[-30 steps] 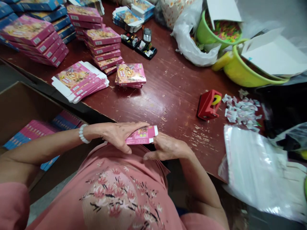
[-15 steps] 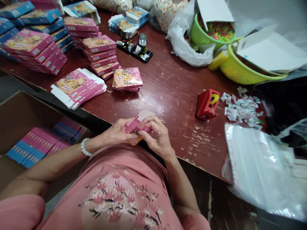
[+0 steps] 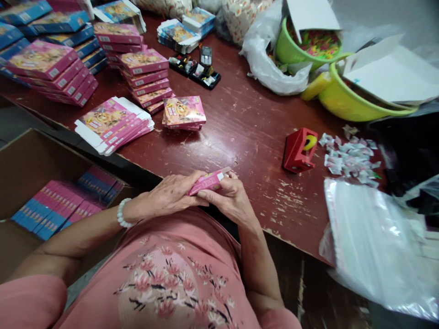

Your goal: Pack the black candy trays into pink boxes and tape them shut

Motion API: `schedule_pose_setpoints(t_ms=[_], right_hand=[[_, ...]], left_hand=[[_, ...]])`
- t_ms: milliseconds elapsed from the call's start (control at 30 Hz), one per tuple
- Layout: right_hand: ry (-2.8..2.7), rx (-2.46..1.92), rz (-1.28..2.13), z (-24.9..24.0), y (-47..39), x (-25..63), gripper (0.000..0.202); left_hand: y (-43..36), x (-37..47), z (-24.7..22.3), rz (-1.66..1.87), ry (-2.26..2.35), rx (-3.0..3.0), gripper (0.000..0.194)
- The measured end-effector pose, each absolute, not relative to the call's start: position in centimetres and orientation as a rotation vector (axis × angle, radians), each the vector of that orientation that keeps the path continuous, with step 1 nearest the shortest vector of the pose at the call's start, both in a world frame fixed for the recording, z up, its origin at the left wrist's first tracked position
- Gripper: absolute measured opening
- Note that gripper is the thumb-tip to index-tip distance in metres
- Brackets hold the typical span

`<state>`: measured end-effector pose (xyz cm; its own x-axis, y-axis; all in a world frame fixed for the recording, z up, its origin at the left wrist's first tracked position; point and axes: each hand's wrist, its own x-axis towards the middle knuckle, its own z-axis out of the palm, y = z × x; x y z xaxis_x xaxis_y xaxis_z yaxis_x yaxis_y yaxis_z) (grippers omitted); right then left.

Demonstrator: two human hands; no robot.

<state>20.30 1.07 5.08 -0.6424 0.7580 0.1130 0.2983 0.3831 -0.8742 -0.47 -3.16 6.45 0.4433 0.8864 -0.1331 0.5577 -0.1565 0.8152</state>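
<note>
A small pink printed carton (image 3: pixel 206 183) is held between both hands, just over the table's front edge. My left hand (image 3: pixel 174 192), with a pale bead bracelet (image 3: pixel 122 213) at its wrist, wraps the carton's left side. My right hand (image 3: pixel 231 194) grips its right end, thumb along the near edge; a pale flap shows by the fingertips. Much of the carton lies hidden under the fingers. Beyond the hands sits a short stack of pink cartons (image 3: pixel 184 111). To its left lies a fanned pile of flat pink cartons (image 3: pixel 109 119).
Taller stacks of pink boxes (image 3: pixel 144 64) and blue boxes (image 3: pixel 65 23) stand at the back left. A red tape dispenser (image 3: pixel 299 150), wrapped small packets (image 3: pixel 350 155) and clear plastic bags (image 3: pixel 373 237) are on the right. Green basins (image 3: pixel 363 103) stand behind. A cardboard carton (image 3: pixel 41 160) is at lower left.
The pink carton has gone from an open, unfolded-looking shape to a closed, narrow box. My left hand has slid right over it, and my right hand has shifted slightly right and down.
</note>
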Motion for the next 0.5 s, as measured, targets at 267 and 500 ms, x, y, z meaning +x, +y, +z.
schedule_pose_setpoints(t_ms=[267,500], right_hand=[[-2.015,-1.081,0.912,4.5,0.2,19.6,0.024],[-1.898,-1.228,0.908,3.7,0.3,18.9,0.029]], left_hand=[[-3.3,0.0,5.7,0.602,1.195,1.708,0.027],[-3.4,0.1,3.8,0.692,1.156,1.475,0.032]])
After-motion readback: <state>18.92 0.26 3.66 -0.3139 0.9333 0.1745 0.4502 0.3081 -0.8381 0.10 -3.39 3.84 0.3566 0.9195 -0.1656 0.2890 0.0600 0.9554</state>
